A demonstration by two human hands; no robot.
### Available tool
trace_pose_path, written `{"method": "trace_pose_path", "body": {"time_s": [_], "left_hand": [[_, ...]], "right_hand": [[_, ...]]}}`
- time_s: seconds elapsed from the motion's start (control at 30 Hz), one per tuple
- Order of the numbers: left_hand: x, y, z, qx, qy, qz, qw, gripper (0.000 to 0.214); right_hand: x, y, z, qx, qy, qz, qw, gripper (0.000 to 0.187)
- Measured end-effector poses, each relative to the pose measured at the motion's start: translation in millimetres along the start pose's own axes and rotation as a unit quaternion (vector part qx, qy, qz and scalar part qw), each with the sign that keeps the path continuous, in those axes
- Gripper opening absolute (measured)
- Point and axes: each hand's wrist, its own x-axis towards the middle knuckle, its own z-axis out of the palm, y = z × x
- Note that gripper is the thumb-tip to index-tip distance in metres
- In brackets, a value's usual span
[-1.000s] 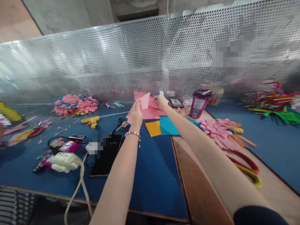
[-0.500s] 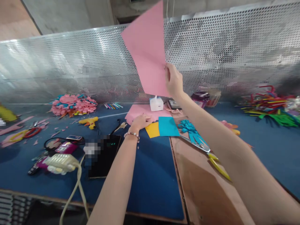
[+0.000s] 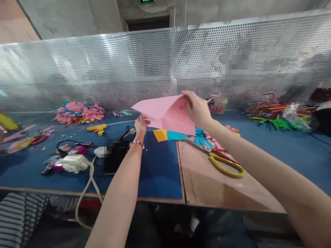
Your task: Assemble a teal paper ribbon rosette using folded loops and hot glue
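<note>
My right hand (image 3: 197, 108) pinches a sheet of pink paper (image 3: 157, 107) by its right side, and the sheet bends in the air above the table. At its lower left side, my left hand (image 3: 141, 125), with a beaded bracelet on the wrist, has its fingers closed on pink paper; whether this is the same sheet or one beneath is hard to tell. Under the raised sheet lie an orange-yellow paper piece (image 3: 160, 135) and a blue paper piece (image 3: 176, 135), both partly covered. Scissors (image 3: 227, 165) with yellow and red handles lie beside a fringed blue paper piece (image 3: 203, 137).
Left of my arm are a black tablet (image 3: 116, 160), a power strip (image 3: 73, 162) with a cord, and a yellow glue gun (image 3: 97, 129). Behind them sits a pile of pink paper flowers (image 3: 80, 112). Colourful pipe cleaners (image 3: 274, 112) lie far right. A perforated metal panel (image 3: 116, 75) borders the back.
My right hand has lowered the pink sheet from high up to just above the table, and it now bends over. My left hand has risen from lying flat and closed its fingers. The view has shifted.
</note>
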Motion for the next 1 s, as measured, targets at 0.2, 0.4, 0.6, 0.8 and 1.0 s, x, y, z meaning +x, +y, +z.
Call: {"method": "trace_pose_path", "body": {"time_s": [0.2,0.4,0.6,0.8,1.0], "left_hand": [[-37,1,-9.5,-0.077,-0.126,-0.097,0.984,0.049],[-82,18,-5.8,-0.147,-0.258,-0.107,0.949,0.070],[-102,15,0.4,-0.195,-0.195,-0.009,0.961,0.041],[-96,7,-10.4,-0.181,-0.186,-0.046,0.965,0.029],[-91,9,-11.9,-0.206,-0.193,-0.054,0.958,0.029]], "right_hand": [[11,5,0,0.027,0.150,0.142,0.978,0.022],[-28,-21,33,0.145,0.176,0.325,0.918,0.034],[-62,-21,59,0.250,0.077,0.399,0.879,0.034],[-85,-8,46,0.373,-0.053,0.378,0.846,0.036],[-92,-3,60,0.392,-0.038,0.364,0.844,0.029]]}}
